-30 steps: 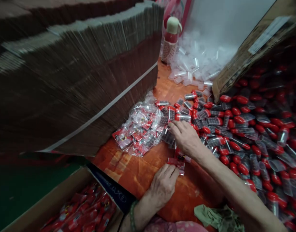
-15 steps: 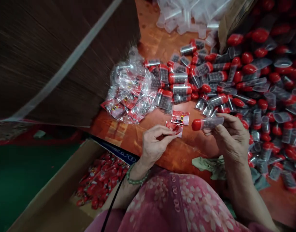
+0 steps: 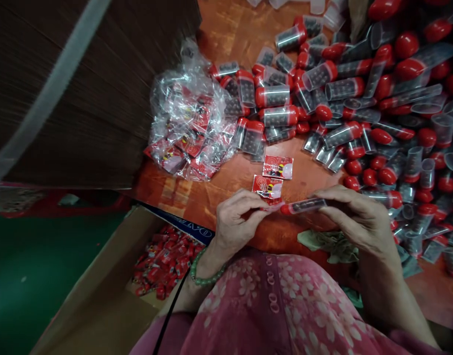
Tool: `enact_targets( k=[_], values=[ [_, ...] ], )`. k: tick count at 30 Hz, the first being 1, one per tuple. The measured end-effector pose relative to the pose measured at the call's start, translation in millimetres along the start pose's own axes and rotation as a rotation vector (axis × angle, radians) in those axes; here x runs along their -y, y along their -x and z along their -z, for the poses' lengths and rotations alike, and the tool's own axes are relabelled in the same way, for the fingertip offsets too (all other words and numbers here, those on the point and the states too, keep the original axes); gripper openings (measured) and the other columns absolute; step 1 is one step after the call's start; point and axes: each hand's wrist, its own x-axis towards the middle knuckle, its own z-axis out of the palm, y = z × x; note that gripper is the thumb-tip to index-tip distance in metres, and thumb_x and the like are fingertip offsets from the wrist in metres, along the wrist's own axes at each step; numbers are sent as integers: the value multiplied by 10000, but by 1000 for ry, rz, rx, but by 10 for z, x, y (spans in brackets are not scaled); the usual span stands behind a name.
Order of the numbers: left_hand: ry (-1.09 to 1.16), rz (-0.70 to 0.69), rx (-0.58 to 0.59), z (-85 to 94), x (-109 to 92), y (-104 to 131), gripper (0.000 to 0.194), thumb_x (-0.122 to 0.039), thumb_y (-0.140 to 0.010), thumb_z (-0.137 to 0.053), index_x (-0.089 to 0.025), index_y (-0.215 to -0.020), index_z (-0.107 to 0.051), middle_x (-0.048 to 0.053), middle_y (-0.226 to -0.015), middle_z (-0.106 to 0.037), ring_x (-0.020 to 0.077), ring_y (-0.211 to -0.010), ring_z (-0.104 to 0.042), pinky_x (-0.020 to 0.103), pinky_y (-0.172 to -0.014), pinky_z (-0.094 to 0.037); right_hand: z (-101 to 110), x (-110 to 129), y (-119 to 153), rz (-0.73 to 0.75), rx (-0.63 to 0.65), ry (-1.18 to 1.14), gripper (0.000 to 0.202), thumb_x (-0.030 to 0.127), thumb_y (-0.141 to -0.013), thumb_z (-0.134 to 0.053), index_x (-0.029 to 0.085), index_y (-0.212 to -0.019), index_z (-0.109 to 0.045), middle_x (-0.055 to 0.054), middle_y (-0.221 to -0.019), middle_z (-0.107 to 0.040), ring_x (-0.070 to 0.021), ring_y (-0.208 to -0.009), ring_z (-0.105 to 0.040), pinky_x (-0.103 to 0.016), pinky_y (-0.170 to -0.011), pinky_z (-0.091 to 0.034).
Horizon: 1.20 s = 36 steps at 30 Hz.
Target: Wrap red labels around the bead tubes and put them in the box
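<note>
My left hand (image 3: 236, 218) is closed in a pinch on the edge of a small red and pink packet (image 3: 274, 206). Between the thumb and fingers of my right hand (image 3: 361, 217) is a flat clear tube (image 3: 306, 204) with a red end and dark contents. That red end points left, against or very close to the packet; I cannot tell whether they touch. Just beyond my left fingers lie two printed packets, a nearer packet (image 3: 266, 188) and a farther packet (image 3: 278, 167).
Many red-ended clear tubes (image 3: 278, 116) are heaped at centre and right. A crinkled plastic bag (image 3: 191, 118) of red packets sits left of them. A cardboard box (image 3: 86, 281) with red pieces stands below left. A dark brown carton (image 3: 82, 98) rises at left; a pale cloth (image 3: 330, 244) lies near my right wrist.
My right hand has turned the tube edge-on and brought its red end left and down to the packet in my left hand. The view has shifted, so the tabletop things appear higher.
</note>
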Motion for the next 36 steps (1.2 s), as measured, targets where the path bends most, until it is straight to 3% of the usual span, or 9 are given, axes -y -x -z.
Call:
enact_targets(
  k=[2, 7, 11, 16, 20, 25, 30, 36],
  values=[
    [-16, -2, 5, 2, 18, 18, 45, -120, -813, -754, -152, -792, -730, 20, -739, -714, 100, -674, -656, 211, -641, -538, 34, 23, -23, 6, 33, -1, 296, 145, -894, -694, 284, -1153, -730, -18, -1014, -778, -172, -891, -746, -288, -816, -607],
    [-22, -1, 2, -8, 46, 25, 32, -150, -827, -755, -161, -822, -725, 11, -753, -712, 96, -680, -652, 214, -651, -531, -5, 50, -18, -157, -174, -197, 290, 161, -905, -682, 327, -1141, -722, 19, -993, -769, -153, -798, -738, -288, -752, -615],
    [-12, 29, 32, -5, 58, -3, 65, -161, -806, -781, -156, -835, -723, 18, -777, -723, 100, -695, -666, 213, -661, -550, -83, 31, -35, -175, -197, -162, 205, 237, -884, -728, 297, -1079, -746, -8, -985, -770, -187, -837, -735, -327, -766, -617],
    [11, 55, 81, 15, 78, -18, 63, -156, -797, -790, -147, -803, -728, 19, -765, -727, 93, -688, -666, 198, -653, -543, -60, 2, -115, -76, -46, -52, 235, 213, -904, -703, 301, -1119, -738, -9, -1021, -776, -184, -919, -734, -314, -845, -599],
    [36, 112, 129, 26, 126, 2, 58, -189, -814, -779, -155, -800, -734, 18, -760, -728, 94, -690, -671, 195, -639, -539, 18, 9, -166, -12, 104, 31, 248, 225, -937, -654, 313, -1157, -726, -14, -985, -779, -191, -873, -740, -310, -792, -603],
    [41, 105, 191, 42, 167, 28, 59, -187, -817, -776, -145, -817, -734, 29, -767, -724, 101, -706, -672, 200, -659, -540, 111, 71, -225, 17, 243, 107, 271, 235, -956, -625, 327, -1195, -714, -12, -1005, -776, -195, -879, -742, -303, -779, -600],
    [47, 104, 213, 36, 178, 15, 64, -190, -822, -771, -143, -822, -728, 31, -781, -726, 102, -716, -675, 197, -657, -537, 178, 176, -320, 14, 261, 147, 284, 214, -962, -619, 337, -1205, -701, 13, -1007, -767, -171, -874, -738, -277, -793, -594],
    [62, 100, 232, 20, 215, 28, 52, -188, -822, -769, -147, -822, -735, 39, -774, -727, 110, -709, -681, 205, -671, -547, 138, 298, -452, -13, 471, 187, 336, 152, -978, -535, 270, -1263, -669, -27, -1103, -749, -177, -958, -738, -265, -847, -590]
  ],
)
